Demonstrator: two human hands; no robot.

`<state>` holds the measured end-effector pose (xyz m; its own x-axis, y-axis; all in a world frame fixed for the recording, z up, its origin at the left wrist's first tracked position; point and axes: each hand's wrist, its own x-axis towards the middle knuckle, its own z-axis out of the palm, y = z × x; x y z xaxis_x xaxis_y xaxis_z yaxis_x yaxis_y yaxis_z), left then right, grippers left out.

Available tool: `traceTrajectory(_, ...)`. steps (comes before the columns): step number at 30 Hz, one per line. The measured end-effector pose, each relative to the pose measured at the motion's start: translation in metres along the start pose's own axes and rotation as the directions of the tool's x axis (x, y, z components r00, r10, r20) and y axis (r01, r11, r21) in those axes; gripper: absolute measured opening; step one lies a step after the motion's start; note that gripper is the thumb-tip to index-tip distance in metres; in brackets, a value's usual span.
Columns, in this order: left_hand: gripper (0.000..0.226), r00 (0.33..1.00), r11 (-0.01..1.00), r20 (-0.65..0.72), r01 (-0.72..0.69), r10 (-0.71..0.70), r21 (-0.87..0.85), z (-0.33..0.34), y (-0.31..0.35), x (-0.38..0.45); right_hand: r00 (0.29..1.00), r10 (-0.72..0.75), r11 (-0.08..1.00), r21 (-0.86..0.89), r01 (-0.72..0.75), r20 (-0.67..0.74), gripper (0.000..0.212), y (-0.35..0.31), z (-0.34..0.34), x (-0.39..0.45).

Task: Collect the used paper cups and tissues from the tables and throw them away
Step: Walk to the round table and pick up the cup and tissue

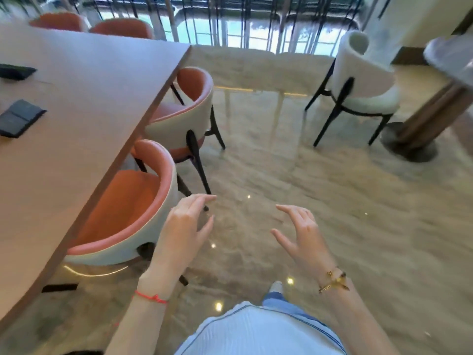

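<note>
Tabletop (pixel 84 103) edge runs 7 to 12 o'clock; bare glossy floor (pixel 320 190) wide open toward 1 o'clock. Left hand (pixel 183 229), right hand (pixel 300 234) raised, fingers spread, empty. Cups, tissues unseen.

The setting is identified as a café or lounge-type dining area. A long wooden table (pixel 84 98) is positioned along the left side, and matching tub chairs (pixel 143 201) with orange seats and white backs are tucked along its right edge, with further orange chairs (pixel 120 28) at its far edge. Dark folded items (pixel 19 119), possibly menus or napkins, are laid near the left edge of the tabletop. A white upholstered chair (pixel 363 80) is placed beside a pedestal table (pixel 422 124) at the right. A polished, reflective stone floor (pixel 307 188) and full-height glazing (pixel 230 29) are seen beyond.
</note>
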<state>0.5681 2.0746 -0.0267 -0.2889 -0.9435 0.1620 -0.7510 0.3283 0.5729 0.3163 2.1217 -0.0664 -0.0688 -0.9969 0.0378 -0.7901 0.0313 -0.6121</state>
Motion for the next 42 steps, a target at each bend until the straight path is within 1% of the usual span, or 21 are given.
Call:
traceTrajectory(3,0.040,0.997,0.997,0.051,-0.059,0.061,-0.040,0.038,0.036,0.045,0.997,0.050,0.999,-0.009,-0.050,-0.061,0.047,0.048,-0.037,0.014)
traceTrajectory(8,0.035,0.981,0.983,0.107,-0.153,0.164,-0.103,0.101,0.099,0.120,0.983,0.123,0.991,-0.028,-0.128,-0.139,0.047,0.124,-0.098,0.040)
traceTrajectory(14,0.034,0.953,0.961,0.153,-0.242,0.262,-0.133,0.160,0.159,0.198,0.954,0.185,0.980,-0.029,-0.197,-0.235,0.047,0.194,-0.160,0.070)
traceTrajectory(20,0.033,0.892,0.927,0.258,-0.343,0.372,-0.149,0.221,0.209,0.279,0.890,0.333,0.939,0.020,-0.345,-0.310,0.048,0.256,-0.197,0.098)
traceTrajectory(24,0.032,0.846,0.899,0.303,-0.401,0.438,-0.178,0.271,0.243,0.343,0.849,0.404,0.908,0.035,-0.418,-0.341,0.048,0.306,-0.222,0.129)
traceTrajectory(34,0.035,0.754,0.819,0.318,-0.535,0.574,-0.210,0.373,0.361,0.555,0.736,0.489,0.851,0.071,-0.520,-0.468,0.048,0.441,-0.339,0.260)
traceTrajectory(38,0.037,0.704,0.791,0.366,-0.573,0.609,-0.215,0.415,0.407,0.618,0.678,0.532,0.822,0.120,-0.556,-0.507,0.047,0.485,-0.372,0.298)
traceTrajectory(42,0.036,0.672,0.777,0.400,-0.587,0.624,-0.226,0.459,0.446,0.669,0.627,0.576,0.786,0.146,-0.601,-0.524,0.048,0.532,-0.399,0.325)
